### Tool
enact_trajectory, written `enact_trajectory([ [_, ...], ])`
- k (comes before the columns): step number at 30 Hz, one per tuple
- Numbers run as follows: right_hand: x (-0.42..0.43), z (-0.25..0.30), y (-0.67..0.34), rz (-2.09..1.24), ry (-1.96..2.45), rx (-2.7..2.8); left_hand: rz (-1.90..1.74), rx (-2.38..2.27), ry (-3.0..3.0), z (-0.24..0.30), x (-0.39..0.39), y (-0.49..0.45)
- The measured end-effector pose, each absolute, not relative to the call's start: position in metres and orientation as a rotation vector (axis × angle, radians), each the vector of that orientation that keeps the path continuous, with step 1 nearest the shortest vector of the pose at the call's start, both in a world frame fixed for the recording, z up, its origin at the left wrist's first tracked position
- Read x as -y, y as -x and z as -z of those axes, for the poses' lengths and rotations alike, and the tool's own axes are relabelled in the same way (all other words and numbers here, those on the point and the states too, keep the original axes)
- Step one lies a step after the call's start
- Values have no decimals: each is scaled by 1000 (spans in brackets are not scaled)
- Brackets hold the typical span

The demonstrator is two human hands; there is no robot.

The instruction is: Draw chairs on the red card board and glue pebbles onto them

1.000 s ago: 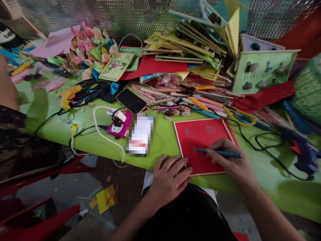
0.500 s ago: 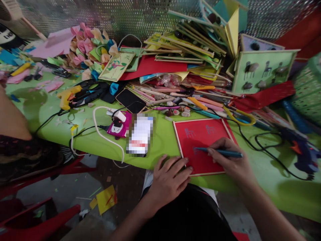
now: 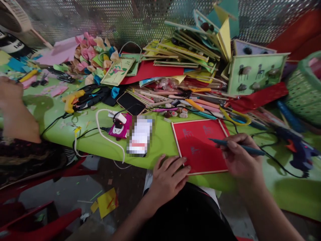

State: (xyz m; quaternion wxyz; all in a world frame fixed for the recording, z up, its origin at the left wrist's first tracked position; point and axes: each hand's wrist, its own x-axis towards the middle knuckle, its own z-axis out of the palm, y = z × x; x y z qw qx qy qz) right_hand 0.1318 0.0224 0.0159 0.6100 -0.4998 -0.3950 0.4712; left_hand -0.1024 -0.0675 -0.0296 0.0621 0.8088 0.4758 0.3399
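Note:
A red card (image 3: 208,157) framed with thin pale sticks lies on the green table (image 3: 160,140). Three small dark chair-like drawings are on it, two along the top and one at lower left. My left hand (image 3: 169,175) rests with fingers spread over the card's lower left corner. Over the card's right side, my right hand (image 3: 244,159) grips a blue pen (image 3: 240,146), its tip pointing left and seeming to hover above the red surface. Left of the card lies a phone with a blurred screen (image 3: 140,135).
Behind the card are pebbles (image 3: 173,113), pens and sticks. A glue gun (image 3: 299,150) with a black cord lies at right, a yellow one (image 3: 71,100) at left. Framed cards (image 3: 185,47) are piled at the back. Another person's arm (image 3: 17,110) reaches in from the left.
My right hand has moved the pen right and up, away from the lower left drawing, which now shows uncovered. My left hand stays on the card's corner. The view has shifted slightly.

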Motion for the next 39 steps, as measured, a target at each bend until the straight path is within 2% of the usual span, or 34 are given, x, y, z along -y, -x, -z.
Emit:
enact_trajectory([
  [6, -28, -20, -136, -945, 1089, 730, -1040, -1445, -2441, 28, 68, 102],
  [16, -21, -24, -151, -901, 1016, 622, -1023, -1539, -2401, 18, 68, 102],
  [39, 1, -12, -190, -1170, 1068, 406, -1123, -1586, -2313, 4, 62, 95],
])
